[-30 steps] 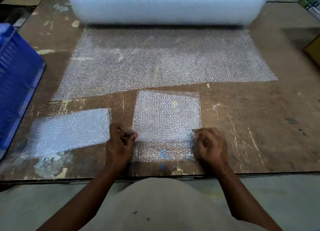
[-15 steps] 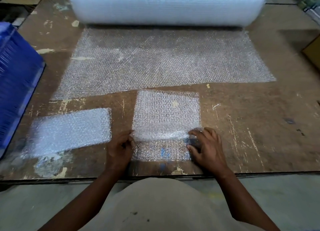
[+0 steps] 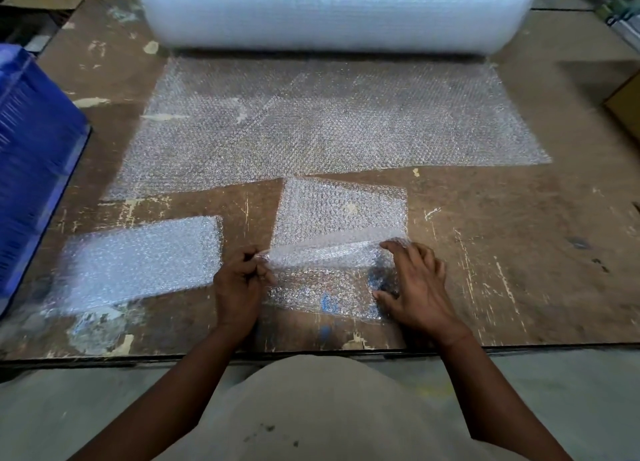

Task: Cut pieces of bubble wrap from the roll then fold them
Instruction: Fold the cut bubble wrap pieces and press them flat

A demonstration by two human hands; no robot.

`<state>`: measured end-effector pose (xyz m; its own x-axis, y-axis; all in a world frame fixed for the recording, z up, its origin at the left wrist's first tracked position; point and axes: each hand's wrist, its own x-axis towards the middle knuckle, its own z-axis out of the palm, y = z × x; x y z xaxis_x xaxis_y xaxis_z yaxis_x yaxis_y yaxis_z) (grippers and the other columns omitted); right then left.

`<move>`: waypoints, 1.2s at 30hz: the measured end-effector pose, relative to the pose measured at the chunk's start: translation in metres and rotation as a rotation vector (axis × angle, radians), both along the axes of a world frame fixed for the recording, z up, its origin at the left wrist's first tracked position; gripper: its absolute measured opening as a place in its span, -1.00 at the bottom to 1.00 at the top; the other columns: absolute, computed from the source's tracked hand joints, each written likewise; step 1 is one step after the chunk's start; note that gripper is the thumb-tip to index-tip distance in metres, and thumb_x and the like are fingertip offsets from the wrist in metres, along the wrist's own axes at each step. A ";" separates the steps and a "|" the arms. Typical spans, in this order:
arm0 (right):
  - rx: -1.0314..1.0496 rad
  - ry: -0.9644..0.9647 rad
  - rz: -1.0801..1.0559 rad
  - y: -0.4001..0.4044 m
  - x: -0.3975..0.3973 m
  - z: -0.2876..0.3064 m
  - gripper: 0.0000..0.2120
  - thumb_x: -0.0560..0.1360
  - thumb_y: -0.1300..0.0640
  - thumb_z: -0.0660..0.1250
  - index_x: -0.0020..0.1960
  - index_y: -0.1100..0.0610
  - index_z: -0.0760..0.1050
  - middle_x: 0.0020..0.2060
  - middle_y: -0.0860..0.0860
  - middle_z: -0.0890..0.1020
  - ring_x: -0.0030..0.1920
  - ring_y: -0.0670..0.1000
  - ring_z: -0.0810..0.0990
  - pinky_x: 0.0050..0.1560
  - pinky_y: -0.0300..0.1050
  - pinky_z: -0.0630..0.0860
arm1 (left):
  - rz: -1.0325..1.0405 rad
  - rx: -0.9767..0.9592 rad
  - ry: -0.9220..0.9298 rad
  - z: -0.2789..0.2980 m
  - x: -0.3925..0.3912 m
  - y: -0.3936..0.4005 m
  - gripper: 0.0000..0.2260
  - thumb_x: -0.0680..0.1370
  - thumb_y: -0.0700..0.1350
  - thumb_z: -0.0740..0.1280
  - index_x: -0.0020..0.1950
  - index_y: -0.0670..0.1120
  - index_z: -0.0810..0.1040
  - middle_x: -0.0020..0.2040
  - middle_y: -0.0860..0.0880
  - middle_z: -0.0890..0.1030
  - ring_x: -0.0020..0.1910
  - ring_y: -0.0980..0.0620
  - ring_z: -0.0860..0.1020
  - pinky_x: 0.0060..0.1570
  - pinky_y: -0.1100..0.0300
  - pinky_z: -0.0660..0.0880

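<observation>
Left hand (image 3: 242,280) pinches near edge of cut piece (image 3: 341,218) on tabletop (image 3: 502,253), w/ right hand (image 3: 415,280) fingers spread, pressing it. Fold well: bring edge to far edge, corners aligned, then flatten crease.

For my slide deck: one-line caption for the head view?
Both hands, left and right, fold a cut bubble wrap piece below the roll.

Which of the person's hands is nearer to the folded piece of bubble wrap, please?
Left. The left hand sits just beside the right end of the folded piece; the right hand lies farther right, past the piece being folded.
</observation>
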<state>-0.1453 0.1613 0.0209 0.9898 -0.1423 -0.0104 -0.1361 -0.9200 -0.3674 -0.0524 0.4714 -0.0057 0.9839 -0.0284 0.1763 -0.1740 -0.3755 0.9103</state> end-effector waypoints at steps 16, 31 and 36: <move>0.067 -0.123 0.063 -0.002 0.007 0.001 -0.40 0.51 -0.13 0.50 0.50 -0.14 0.39 0.42 -0.14 0.46 0.46 0.01 0.26 0.19 -0.04 0.11 | -0.246 0.237 -0.145 -0.013 0.001 0.015 -0.76 0.54 -0.37 0.45 -0.02 -0.05 0.79 0.31 -0.08 0.55 0.35 0.07 0.51 0.32 0.32 0.42; -0.033 -0.007 -0.081 0.011 0.004 0.011 0.03 0.32 -0.16 0.62 0.62 -0.11 0.12 0.43 -0.04 0.34 0.50 0.12 0.19 0.39 0.25 0.24 | -0.355 0.842 -0.053 0.037 0.017 0.004 0.12 0.16 0.20 0.73 0.63 0.12 0.27 0.65 0.04 0.27 0.59 -0.08 0.22 0.30 -0.11 0.24; -0.049 0.032 -0.084 0.006 0.014 0.018 0.18 0.23 -0.24 0.66 0.64 -0.09 0.06 0.49 -0.02 0.28 0.53 0.09 0.11 0.33 0.11 0.14 | -0.416 1.079 -0.016 0.061 0.032 -0.021 0.49 0.11 0.33 0.73 0.73 -0.02 -0.17 0.72 -0.01 -0.13 0.65 -0.12 -0.04 0.47 -0.17 0.16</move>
